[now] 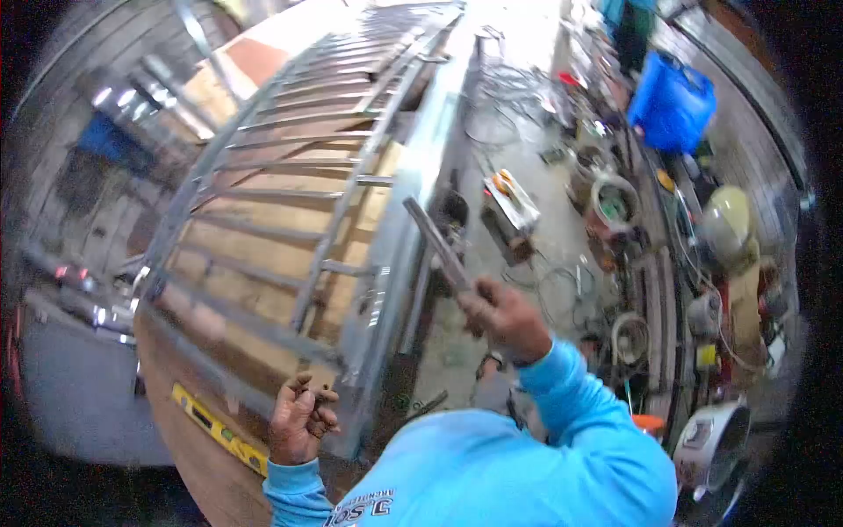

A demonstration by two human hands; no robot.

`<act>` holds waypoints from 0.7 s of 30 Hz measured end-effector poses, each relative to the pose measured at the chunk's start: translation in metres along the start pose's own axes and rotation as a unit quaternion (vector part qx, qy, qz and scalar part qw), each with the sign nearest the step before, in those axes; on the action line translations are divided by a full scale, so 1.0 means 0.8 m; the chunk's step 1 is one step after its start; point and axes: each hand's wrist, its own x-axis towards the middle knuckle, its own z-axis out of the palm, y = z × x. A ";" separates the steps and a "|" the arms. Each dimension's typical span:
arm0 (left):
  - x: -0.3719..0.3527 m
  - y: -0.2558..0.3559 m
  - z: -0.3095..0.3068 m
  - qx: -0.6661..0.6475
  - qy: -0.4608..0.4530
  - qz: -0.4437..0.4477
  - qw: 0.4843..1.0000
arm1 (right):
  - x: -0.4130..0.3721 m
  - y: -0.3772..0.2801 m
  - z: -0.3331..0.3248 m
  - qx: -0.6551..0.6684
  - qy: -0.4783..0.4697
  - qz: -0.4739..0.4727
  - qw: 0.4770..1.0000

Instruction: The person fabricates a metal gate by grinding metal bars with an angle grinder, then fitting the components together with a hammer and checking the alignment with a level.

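The right hand (502, 321) is closing firmly around the lower end of a flat metal bar (435, 241), fingers wrapped tight. The bar is slanting up and to the far left from the fist, and its free end is hanging in the air just beside the right edge of the gate frame (290, 206). The left hand (300, 420) is hovering over the near corner of that frame with its fingers curling inward, about half closed. Whether it is pinching something small I cannot tell, as the fingers are hiding the palm. Both sleeves are showing light blue.

The gate frame, grey steel with many crossbars, is lying flat on a wooden tabletop (189, 439) and stretching away to the far side. A yellow spirit level (219, 432) is resting on the tabletop's near edge, just left of the left hand.

To the right, the floor (544, 176) is carrying a boxy machine (509, 211) with loose cables, and a bucket (615, 206) is standing beyond it. A blue container (672, 101) is sitting at the far right.
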 end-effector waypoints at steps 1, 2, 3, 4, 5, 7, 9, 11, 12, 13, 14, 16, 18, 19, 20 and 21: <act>0.018 -0.001 0.020 0.033 -0.050 -0.009 0.998 | 0.015 0.015 -0.042 -0.010 0.040 0.004 0.999; 0.040 -0.002 0.038 0.061 -0.098 -0.015 0.993 | 0.033 0.035 -0.083 -0.023 0.076 0.007 0.997; 0.063 -0.003 0.063 0.086 -0.145 -0.018 0.986 | 0.047 0.053 -0.123 -0.046 0.117 0.031 0.992; 0.077 0.009 0.105 0.124 -0.139 -0.049 0.981 | 0.057 0.069 -0.162 -0.068 0.154 0.057 0.984; 0.114 -0.005 0.131 0.127 -0.246 -0.061 0.959 | 0.067 0.082 -0.200 -0.093 0.185 0.084 0.975; 0.183 -0.028 0.198 0.119 -0.443 -0.080 0.885 | 0.084 0.101 -0.270 -0.147 0.227 0.174 0.947; 0.207 -0.074 0.306 0.337 -0.501 -0.003 0.797 | 0.114 0.183 -0.321 -0.209 0.237 0.175 0.933; 0.261 -0.172 0.378 0.292 -0.660 -0.124 0.681 | 0.132 0.279 -0.329 -0.124 0.086 0.203 0.967; 0.279 -0.183 0.424 0.321 -0.675 -0.167 0.643 | 0.137 0.302 -0.313 0.005 -0.043 0.257 0.965; 0.288 -0.188 0.457 0.350 -0.693 -0.206 0.596 | 0.116 0.349 -0.289 -0.004 -0.099 0.254 0.962; 0.297 -0.189 0.484 0.358 -0.721 -0.171 0.569 | 0.113 0.391 -0.284 -0.028 -0.142 0.229 0.963; 0.310 -0.232 0.495 0.327 -0.724 -0.077 0.602 | 0.082 0.422 -0.275 -0.081 -0.130 0.104 0.983; 0.342 -0.271 0.505 0.312 -0.671 -0.120 0.662 | 0.074 0.387 -0.295 0.003 -0.050 0.131 0.990; 0.359 -0.273 0.522 0.305 -0.641 -0.129 0.692 | 0.090 0.355 -0.320 -0.051 -0.020 0.162 0.985; 0.359 -0.234 0.554 0.379 -0.591 -0.122 0.701 | 0.104 0.359 -0.347 -0.123 -0.004 0.225 0.967; 0.374 -0.229 0.570 0.456 -0.583 -0.109 0.663 | 0.114 0.363 -0.375 -0.077 0.032 0.274 0.958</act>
